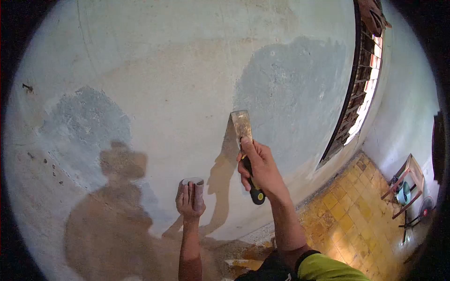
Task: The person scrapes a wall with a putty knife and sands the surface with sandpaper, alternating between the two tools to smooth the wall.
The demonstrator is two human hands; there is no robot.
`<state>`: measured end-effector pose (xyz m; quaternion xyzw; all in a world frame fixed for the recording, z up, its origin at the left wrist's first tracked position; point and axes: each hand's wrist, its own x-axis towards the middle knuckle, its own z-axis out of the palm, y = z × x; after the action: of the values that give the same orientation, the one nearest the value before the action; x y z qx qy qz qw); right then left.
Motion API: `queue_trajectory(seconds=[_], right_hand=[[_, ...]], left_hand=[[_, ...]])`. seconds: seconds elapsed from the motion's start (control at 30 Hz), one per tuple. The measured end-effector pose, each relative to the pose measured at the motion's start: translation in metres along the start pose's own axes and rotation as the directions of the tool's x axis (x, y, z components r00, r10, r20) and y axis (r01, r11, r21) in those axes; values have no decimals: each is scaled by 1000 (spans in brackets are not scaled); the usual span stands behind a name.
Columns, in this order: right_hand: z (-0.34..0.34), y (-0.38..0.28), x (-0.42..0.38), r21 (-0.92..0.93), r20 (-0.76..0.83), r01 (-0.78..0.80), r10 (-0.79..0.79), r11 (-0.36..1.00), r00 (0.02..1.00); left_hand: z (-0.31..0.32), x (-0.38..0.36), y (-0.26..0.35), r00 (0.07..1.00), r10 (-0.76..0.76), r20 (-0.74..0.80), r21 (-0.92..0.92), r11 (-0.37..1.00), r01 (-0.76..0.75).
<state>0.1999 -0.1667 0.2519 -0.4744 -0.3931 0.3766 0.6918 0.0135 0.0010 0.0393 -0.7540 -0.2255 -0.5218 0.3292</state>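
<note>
My right hand [261,171] is wrapped round the black and yellow handle of a putty knife [242,124]. The knife's broad, stained metal blade points up, its edge at the wall [173,89] beside the left border of a large grey patch [295,84]. Lower and to the left, my left hand [187,201] holds a curled greyish-brown sheet, probably sandpaper [198,199], with the fingers over it near the wall. Whether that sheet touches the wall is not clear.
Another grey patch [89,117] and a small metal hook [28,87] are on the wall at left. A barred window [361,79] stands at right. Below it are yellow floor tiles [351,210], a wooden stool [415,171] and a bluish bucket [403,193].
</note>
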Motion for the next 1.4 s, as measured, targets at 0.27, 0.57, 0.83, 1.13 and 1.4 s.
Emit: queue_trajectory(seconds=[0.27, 0.57, 0.83, 1.13, 1.4], right_hand=[[7, -11, 10, 48, 1, 73, -74, 996, 997], [3, 1, 5, 16, -27, 50, -49, 999, 998], [3, 3, 0, -19, -52, 27, -28, 999, 998], [4, -3, 0, -14, -53, 45, -46, 999, 998], [1, -7, 2, -22, -32, 10, -11, 1000, 999]], left_hand=[[1, -4, 0, 1000, -21, 1, -33, 999, 21], [1, 0, 1, 1000, -19, -14, -36, 999, 19], [-1, 5, 3, 999, -7, -36, -30, 1000, 5], [2, -1, 2, 1000, -9, 9, 37, 999, 8], [2, 2, 1, 999, -21, -31, -57, 998, 20]])
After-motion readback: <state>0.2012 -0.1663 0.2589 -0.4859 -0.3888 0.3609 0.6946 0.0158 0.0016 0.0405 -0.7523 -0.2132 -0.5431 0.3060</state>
